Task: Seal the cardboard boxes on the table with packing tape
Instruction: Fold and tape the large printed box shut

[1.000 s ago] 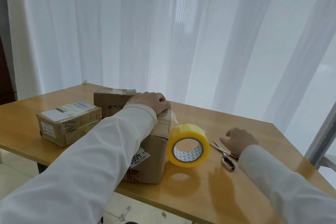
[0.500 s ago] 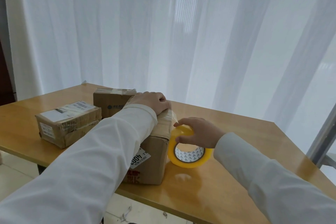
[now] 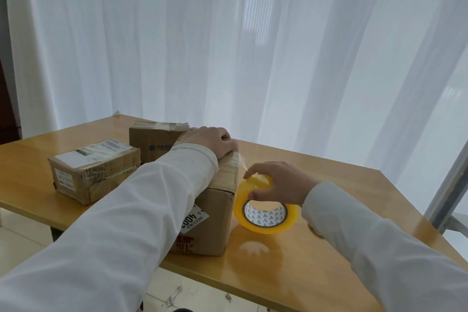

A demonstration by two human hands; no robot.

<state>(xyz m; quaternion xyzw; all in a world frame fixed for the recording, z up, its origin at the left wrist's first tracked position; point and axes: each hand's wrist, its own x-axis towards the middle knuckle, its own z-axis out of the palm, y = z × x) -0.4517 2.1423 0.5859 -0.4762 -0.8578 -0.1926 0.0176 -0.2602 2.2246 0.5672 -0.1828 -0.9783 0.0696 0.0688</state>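
Head view, from left to right: a small cardboard box with a white shipping label (image 3: 93, 171) sits near the left edge of the wooden bench (image 3: 354, 200), its sides wrapped in wrinkled clear tape. Just behind and to the right of it stands a second taped box (image 3: 154, 139), partly hidden by a white sleeve. Next comes the largest cardboard box (image 3: 215, 213), close to the near edge of the bench, with a barcode label on its front face and red print low down. The left hand (image 3: 209, 140) rests on top of this box with its fingers curled over the far top edge, pressing the lid down. A strip of clear tape (image 3: 239, 161) runs off the box's right top corner down toward the yellow packing tape roll (image 3: 266, 218), which stands on edge on the bench just beside the box's right side. The right hand (image 3: 277, 182) grips the top of the roll, thumb at the inside of the core and fingers over the outer rim. White curtains (image 3: 253, 45) hang behind the bench.
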